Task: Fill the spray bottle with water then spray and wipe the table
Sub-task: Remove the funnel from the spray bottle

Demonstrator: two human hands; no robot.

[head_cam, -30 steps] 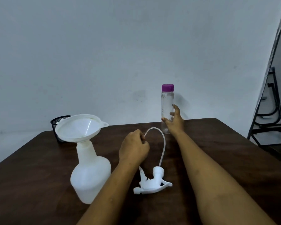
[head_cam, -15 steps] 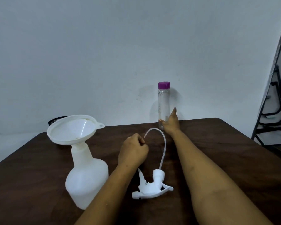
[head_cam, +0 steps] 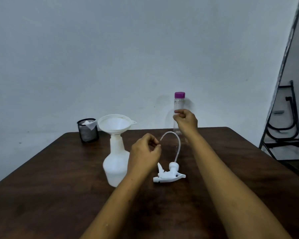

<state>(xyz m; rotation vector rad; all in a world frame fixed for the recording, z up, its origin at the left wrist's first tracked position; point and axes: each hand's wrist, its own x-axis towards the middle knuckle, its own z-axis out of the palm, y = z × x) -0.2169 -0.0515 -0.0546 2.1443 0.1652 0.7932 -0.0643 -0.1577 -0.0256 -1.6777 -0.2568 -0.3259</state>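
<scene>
Left hand (head_cam: 144,152) low, right hand (head_cam: 186,120) raised farther ahead, both curled into loose fists

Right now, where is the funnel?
In the head view, the funnel sits in the neck of the white spray bottle, left of centre, just right of the black mesh cup.

A plain, pale grey-white wall (head_cam: 110,57) fills most of what lies before you, softly and evenly lit, with a few faint marks. A dark brown wooden table (head_cam: 41,195) stretches from you toward that wall. At your far right a thin dark slanted edge (head_cam: 285,54) leans across the corner. Beyond it, in shadow, stands a black metal frame (head_cam: 291,121) of bent tubing; whether it is a chair cannot be told.
</scene>
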